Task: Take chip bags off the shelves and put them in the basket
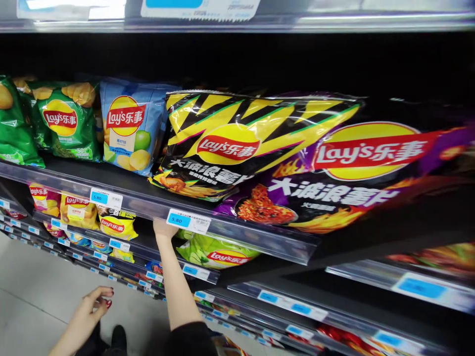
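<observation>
My left hand [92,305] hangs low over the floor at the left, fingers loosely curved, thumb apart, and holds nothing. On the right side of it, my right hand [164,228] reaches into the second shelf, just under the upper shelf's edge. Its fingers are hidden behind the price strip, so what it touches cannot be seen. Close beside that wrist lies a light green Lay's chip bag [218,251]. To the left on the same shelf is a yellow and black chip bag [118,225].
The upper shelf [122,179] holds a green chip bag [63,118], a blue chip bag [128,126], a yellow-striped black bag [230,143] and a purple bag [352,178]. Clear price strips with a price tag [189,221] run along the edges. Lower shelves carry several more bags. Grey floor [29,282] shows at left.
</observation>
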A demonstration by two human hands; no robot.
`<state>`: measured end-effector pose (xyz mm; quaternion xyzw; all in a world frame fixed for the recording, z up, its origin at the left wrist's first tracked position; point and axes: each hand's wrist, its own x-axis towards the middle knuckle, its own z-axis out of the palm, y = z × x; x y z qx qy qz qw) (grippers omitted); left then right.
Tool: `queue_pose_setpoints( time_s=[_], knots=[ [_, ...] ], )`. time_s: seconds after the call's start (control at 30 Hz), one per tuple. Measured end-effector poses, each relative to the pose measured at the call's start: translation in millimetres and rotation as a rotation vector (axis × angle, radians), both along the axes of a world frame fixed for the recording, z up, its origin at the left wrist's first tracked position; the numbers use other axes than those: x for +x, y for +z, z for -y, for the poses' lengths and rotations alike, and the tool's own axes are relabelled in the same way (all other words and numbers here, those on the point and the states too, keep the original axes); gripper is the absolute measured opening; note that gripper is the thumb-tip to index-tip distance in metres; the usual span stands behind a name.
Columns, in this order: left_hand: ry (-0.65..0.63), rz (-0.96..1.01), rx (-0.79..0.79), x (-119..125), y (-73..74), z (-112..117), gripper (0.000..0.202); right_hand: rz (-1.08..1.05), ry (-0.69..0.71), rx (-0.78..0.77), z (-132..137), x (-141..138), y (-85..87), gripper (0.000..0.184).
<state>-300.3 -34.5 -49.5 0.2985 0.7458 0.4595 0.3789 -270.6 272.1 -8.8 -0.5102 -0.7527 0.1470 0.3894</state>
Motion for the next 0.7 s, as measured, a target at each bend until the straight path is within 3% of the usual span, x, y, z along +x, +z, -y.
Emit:
queue_pose_setpoints(
  time_s=[0.1, 0.2, 0.4, 0.5, 0.6, 0.7],
  knots=[
    [-0.086, 0.019, -0.001, 2, 2.3, -5, 0.031, 0.121, -0.193, -0.115, 29, 17, 8.2, 0.04],
    [-0.151, 0.012, -0.007, 3, 2.4, -6, 0.032, 0.211, -0.271, -0.143, 65, 32, 21.1, 0.055],
    [-0.25, 0.028, 0.001, -2, 1.7, -8, 0.031, 0.337, -0.279, -0.177, 119, 51, 49.9, 0.047],
    [-0.226, 0.129, 0.036, -9, -3.3, -5, 0.034, 0.365, -0.298, -0.214, 140, 68, 60.4, 0.045],
    [-0.16, 0.365, 0.05, -17, -10.5, 2, 0.045, 0.321, -0.21, -0.339, 158, 89, 61.2, 0.042],
    [-0.14, 0.597, 0.061, -25, -11.8, 13, 0.055, 0.099, 0.005, -0.525, 177, 105, 47.1, 0.036]
  ],
)
